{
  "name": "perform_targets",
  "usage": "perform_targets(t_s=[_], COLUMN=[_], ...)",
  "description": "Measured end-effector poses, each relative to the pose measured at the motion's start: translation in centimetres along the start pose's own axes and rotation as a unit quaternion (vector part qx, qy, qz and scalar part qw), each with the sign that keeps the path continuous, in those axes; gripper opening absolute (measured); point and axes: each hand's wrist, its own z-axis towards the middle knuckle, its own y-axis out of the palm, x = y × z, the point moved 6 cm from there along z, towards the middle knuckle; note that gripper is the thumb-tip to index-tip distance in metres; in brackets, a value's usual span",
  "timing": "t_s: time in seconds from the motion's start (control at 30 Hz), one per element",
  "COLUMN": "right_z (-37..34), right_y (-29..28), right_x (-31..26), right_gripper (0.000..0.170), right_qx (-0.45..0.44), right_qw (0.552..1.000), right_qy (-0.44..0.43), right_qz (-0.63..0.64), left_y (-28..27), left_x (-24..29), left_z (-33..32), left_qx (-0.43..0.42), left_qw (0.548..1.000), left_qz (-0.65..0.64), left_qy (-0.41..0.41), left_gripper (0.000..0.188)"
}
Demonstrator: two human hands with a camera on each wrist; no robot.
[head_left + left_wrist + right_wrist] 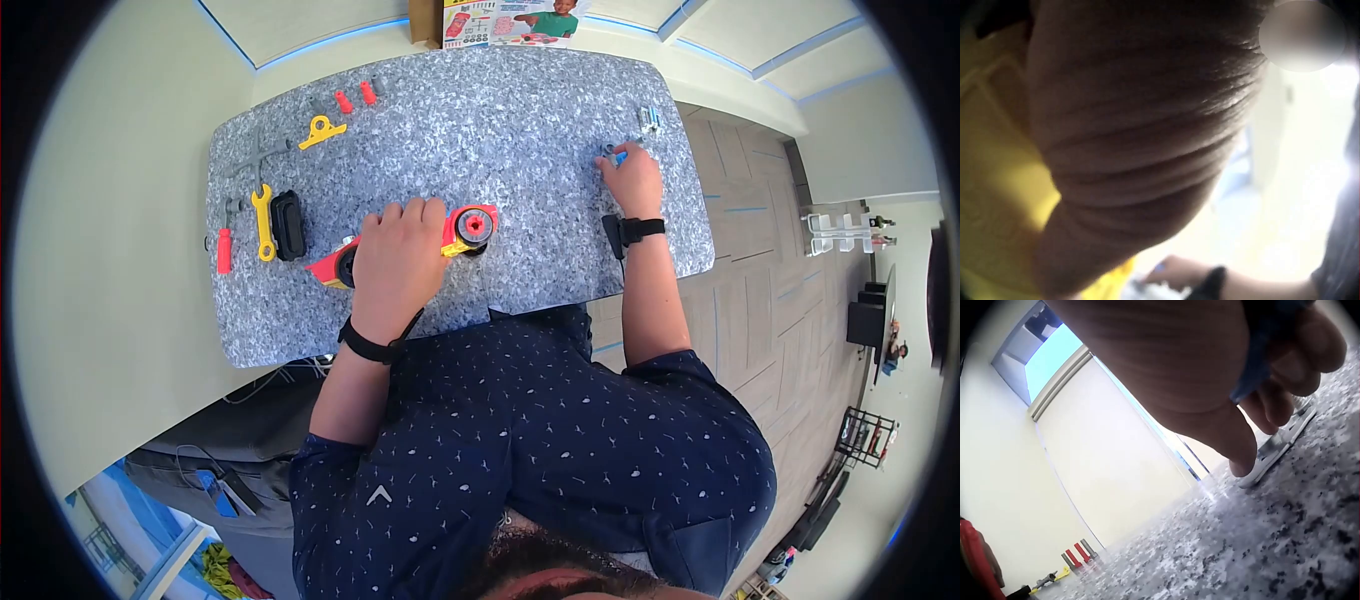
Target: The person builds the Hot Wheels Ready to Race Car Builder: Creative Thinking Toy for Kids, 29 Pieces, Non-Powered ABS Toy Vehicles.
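My left hand [398,262] lies over the middle of a red and yellow toy vehicle [327,269] and grips it, with dark wheels showing at both ends. Close up, the left wrist view has the hand [1141,137] against a yellow surface [1007,181]. At the right of the table my right hand [634,184] holds a small blue object [620,158]. The right wrist view shows its fingers [1297,365] curled around the blue piece [1254,365], with thumb and fingertips at a flat, pale-edged item [1269,464] on the table. What that item is, I cannot tell.
On the speckled table [540,130] at left are a yellow wrench [264,222], a black tray-like part [288,226], a red-handled tool [224,250], a yellow piece [320,132] and red pegs [368,93]. Small metallic items [651,118] lie beyond my right hand. A printed box [510,24] stands behind.
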Motion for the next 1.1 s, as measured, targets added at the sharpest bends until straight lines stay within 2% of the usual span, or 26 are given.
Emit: perform_targets(t_s=[0.07,0.17,0.37,0.47,0.57,0.67,0.73,0.77,0.87,0.9,1.0,1.07,1.1], right_z=[0.0,-0.5,0.7,0.7,-0.2,-1.7,-2.1,-2.6,-5.2,-6.2,-8.2,-9.3,-9.4], right_y=[-0.1,-0.4,1.0,1.4,1.7,1.4,2.0,1.8,-2.2,-4.7,-12.0,-15.1,-15.3], right_x=[-0.4,-0.8,0.6,0.4,-0.9,-2.5,-3.1,-3.9,-7.7,-9.4,-14.3,-17.2,-18.5], right_gripper=[0.062,0.061,0.053,0.047,0.046,0.039,0.040,0.042,0.052,0.055,0.058,0.054,0.043], right_qx=[-0.012,0.048,0.034,-0.003,0.080,0.102,-0.030,-0.095,-0.134,-0.137,-0.153,-0.174,-0.156], right_qw=[1.000,0.999,0.999,0.998,0.978,0.950,0.940,0.918,0.862,0.844,0.790,0.757,0.765], right_qy=[0.003,0.019,0.029,-0.011,-0.179,-0.261,-0.192,-0.155,-0.093,-0.132,-0.263,-0.378,-0.401], right_qz=[0.000,0.008,0.017,0.059,0.071,0.136,0.282,0.352,0.480,0.502,0.532,0.503,0.479], left_y=[0.2,0.1,0.1,0.0,0.1,-0.7,-1.8,-2.4,-3.8,-3.5,-2.1,-0.9,-0.1], left_x=[-0.1,-0.1,-0.1,-0.1,-0.2,-0.6,-1.5,-1.9,-2.9,-3.4,-3.3,-2.7,-2.1], left_z=[-0.1,-0.1,0.0,0.0,0.0,-0.5,-0.7,-0.8,-0.7,-0.6,-0.4,-0.2,-0.1], left_qx=[0.007,0.002,-0.002,0.003,-0.007,0.034,0.083,0.109,0.165,0.198,0.133,0.110,0.109], left_qw=[1.000,1.000,1.000,1.000,1.000,0.998,0.984,0.972,0.875,0.854,0.754,0.724,0.709], left_qz=[-0.002,0.000,0.002,-0.005,-0.004,-0.052,-0.153,-0.202,-0.445,-0.475,-0.635,-0.672,-0.688], left_qy=[0.004,0.002,0.001,0.004,0.002,-0.004,-0.040,-0.058,-0.096,-0.075,-0.106,-0.107,-0.108], left_gripper=[0.050,0.051,0.052,0.052,0.055,0.063,0.065,0.067,0.061,0.055,0.055,0.051,0.050])
